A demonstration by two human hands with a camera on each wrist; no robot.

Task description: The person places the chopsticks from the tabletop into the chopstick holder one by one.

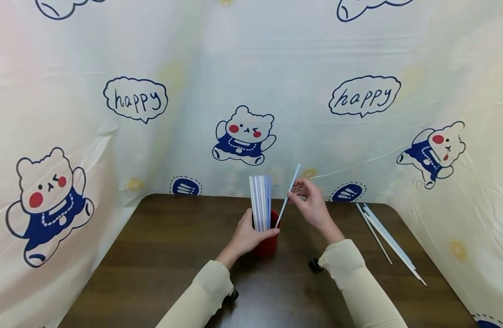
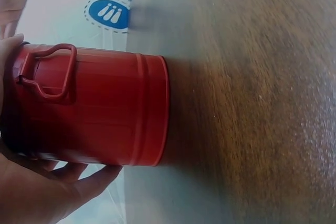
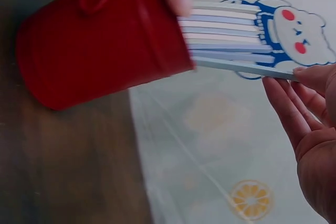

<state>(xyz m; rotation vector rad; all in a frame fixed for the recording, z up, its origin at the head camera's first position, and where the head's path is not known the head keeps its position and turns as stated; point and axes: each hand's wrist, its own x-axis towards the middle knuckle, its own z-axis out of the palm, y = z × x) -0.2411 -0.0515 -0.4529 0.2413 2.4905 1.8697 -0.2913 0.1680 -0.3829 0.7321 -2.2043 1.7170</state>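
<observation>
Left hand (image 1: 246, 236) is gripping the red can (image 2: 105, 106) on the tabletop (image 1: 161, 255), fingers curling round its side, thumb lying by the rim. Right hand (image 1: 312, 205) is pinching one pale stick (image 1: 284, 206), which is leaning with its lower end at the can's mouth. White and bluish sticks (image 1: 259, 200) are standing inside. A loose pile (image 1: 390, 238) is lying over to the right, well apart.

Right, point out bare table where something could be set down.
Biggest patch: the table left of the red bucket and left sleeve. Another lies between the right sleeve and loose sticks. Crowded: around the bucket, by the hands, left and right.
</observation>
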